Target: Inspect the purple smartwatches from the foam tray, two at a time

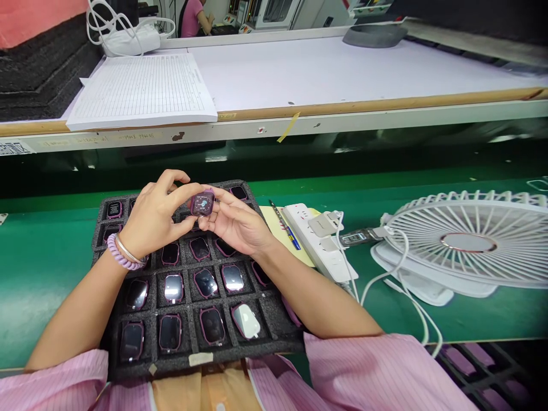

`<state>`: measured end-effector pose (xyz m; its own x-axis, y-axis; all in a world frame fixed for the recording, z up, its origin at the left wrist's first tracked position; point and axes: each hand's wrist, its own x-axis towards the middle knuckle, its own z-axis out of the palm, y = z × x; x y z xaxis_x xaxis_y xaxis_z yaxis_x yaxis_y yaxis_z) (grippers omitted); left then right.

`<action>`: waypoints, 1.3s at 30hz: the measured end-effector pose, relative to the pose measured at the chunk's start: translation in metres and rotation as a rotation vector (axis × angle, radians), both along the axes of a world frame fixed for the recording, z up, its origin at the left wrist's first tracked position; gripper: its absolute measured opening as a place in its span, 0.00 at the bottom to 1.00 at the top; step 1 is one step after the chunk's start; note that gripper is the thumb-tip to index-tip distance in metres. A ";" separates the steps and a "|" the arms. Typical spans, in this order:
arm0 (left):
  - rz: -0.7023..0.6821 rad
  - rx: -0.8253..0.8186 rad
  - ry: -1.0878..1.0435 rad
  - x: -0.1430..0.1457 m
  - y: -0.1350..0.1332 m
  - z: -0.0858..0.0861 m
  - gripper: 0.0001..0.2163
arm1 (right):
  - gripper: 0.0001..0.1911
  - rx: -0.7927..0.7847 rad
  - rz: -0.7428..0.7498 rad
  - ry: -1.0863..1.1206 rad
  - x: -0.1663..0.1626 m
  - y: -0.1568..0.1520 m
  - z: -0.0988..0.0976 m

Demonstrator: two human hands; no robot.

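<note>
A purple smartwatch with a lit screen is held up over the far part of a black foam tray. My right hand grips its right side and lower edge between thumb and fingers. On its left side, the thumb and forefinger of my left hand pinch the case. Beneath both hands, the tray's compartments hold several more purple watches, such as a dark-faced watch in the near row. One watch there reflects white light. My hands and forearms hide part of the tray.
Right of the tray are a yellow sheet, a pen, a white power strip with cables, and a white fan. A shelf behind holds a ruled paper stack and black foam. A person sits beyond.
</note>
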<state>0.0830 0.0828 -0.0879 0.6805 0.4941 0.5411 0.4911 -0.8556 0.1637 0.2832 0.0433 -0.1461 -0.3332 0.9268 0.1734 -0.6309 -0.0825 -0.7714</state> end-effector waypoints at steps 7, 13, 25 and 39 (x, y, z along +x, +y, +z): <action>0.082 0.013 0.158 0.002 0.000 -0.003 0.18 | 0.24 0.077 -0.106 -0.105 -0.006 -0.001 -0.007; 0.069 -0.025 0.137 0.003 0.000 -0.004 0.20 | 0.23 0.092 -0.129 -0.143 -0.006 -0.003 -0.005; 0.058 -0.044 0.126 0.004 0.000 -0.004 0.20 | 0.23 0.119 -0.149 -0.127 -0.006 -0.001 -0.009; 0.074 -0.065 0.172 0.007 -0.001 -0.006 0.20 | 0.18 0.139 -0.212 -0.166 -0.008 -0.001 -0.013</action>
<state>0.0897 0.0815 -0.0944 0.7210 0.5759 0.3854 0.5775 -0.8067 0.1253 0.2748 0.0427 -0.1587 -0.1696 0.9499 0.2626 -0.4869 0.1509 -0.8603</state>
